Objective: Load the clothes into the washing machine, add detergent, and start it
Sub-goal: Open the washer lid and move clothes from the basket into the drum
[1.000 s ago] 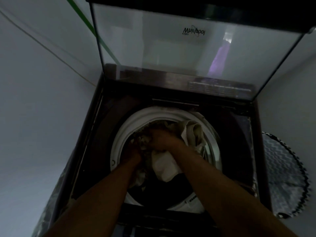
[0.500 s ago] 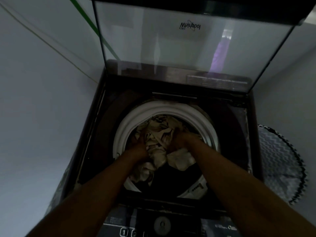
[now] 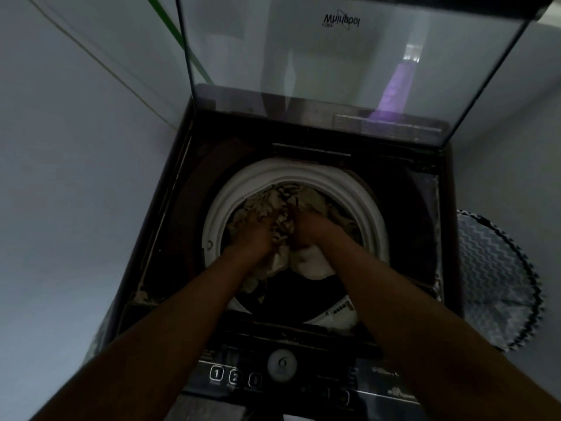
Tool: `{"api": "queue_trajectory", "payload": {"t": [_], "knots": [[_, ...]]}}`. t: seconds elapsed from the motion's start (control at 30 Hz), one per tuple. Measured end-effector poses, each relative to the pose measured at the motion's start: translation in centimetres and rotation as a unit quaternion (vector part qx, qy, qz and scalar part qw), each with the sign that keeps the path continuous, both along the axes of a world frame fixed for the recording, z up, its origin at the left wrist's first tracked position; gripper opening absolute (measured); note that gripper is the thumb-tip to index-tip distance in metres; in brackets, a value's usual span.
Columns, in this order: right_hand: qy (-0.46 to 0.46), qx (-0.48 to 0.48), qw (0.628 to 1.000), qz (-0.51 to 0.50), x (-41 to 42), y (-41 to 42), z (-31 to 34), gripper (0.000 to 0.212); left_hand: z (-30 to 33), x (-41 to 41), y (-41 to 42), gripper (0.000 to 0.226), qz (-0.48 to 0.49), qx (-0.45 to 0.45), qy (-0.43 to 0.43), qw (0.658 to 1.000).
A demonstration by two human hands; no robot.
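Past the control panel (image 3: 282, 375), the left hand (image 3: 255, 235) and right hand (image 3: 306, 230) sink into the clothes (image 3: 285, 205) in the washing machine (image 3: 218, 226) drum; whether the fingers curl round cloth I cannot tell. The clothes look soft, light and floppy, best gathered in bunched handfuls, under the raised lid (image 3: 334, 65).

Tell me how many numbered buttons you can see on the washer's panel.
3, in a row at the panel's near left: one leftmost, one in the middle, one rightmost, left of the round dial. The arms may hide others.
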State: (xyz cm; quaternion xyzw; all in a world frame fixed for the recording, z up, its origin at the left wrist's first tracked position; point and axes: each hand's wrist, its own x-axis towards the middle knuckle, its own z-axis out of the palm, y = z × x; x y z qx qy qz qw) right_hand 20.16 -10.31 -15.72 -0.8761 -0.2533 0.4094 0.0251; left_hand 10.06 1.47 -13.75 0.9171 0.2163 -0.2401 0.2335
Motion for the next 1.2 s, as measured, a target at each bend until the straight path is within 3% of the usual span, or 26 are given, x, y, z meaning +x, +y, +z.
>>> {"api": "queue_trajectory", "payload": {"t": [0.07,0.2,0.37,0.43,0.53,0.63,0.8,1.0,1.2], "knots": [[0.008,-0.012,1.0,0.0,-0.2,0.1,1.7,0.108,0.4,0.5,0.8,0.085,0.006,-0.037,-0.001,0.999],[0.012,0.01,0.999,-0.052,-4.3,-1.7,-0.1,0.103,-0.7,-0.8,0.7,0.087,0.014,-0.145,0.011,0.989],[0.061,0.02,0.997,-0.035,-3.3,-2.3,1.6,0.118,-0.7,-1.9,-0.3,0.092,0.01,-0.093,0.016,0.995],[0.043,0.078,0.994,-0.059,-2.6,-3.0,3.2,0.105,0.6,-1.9,-1.2,0.087,0.018,-0.028,-0.004,0.999],[-0.063,0.163,0.979,-0.104,-3.1,-4.7,5.3,0.064,2.8,-2.5,-2.6,0.078,0.009,0.008,-0.087,0.996],[-0.138,0.245,0.948,-0.148,-3.9,-6.9,6.9,0.05,5.0,-1.9,-4.7,0.065,0.03,-0.042,-0.159,0.986],[-0.244,0.338,0.881,-0.223,-3.1,-11.7,10.2,0.022,9.0,1.2,-11.1,0.032,-0.027,-0.127,-0.259,0.957],[-0.269,0.413,0.813,-0.311,-1.6,-17.5,13.9,0.025,11.3,4.9,-17.6,0.043,-0.078,-0.191,-0.296,0.933],[-0.278,0.403,0.762,-0.425,0.1,-24.2,14.5,0.019,11.9,7.5,-22.6,0.038,-0.127,-0.197,-0.305,0.923]]}}
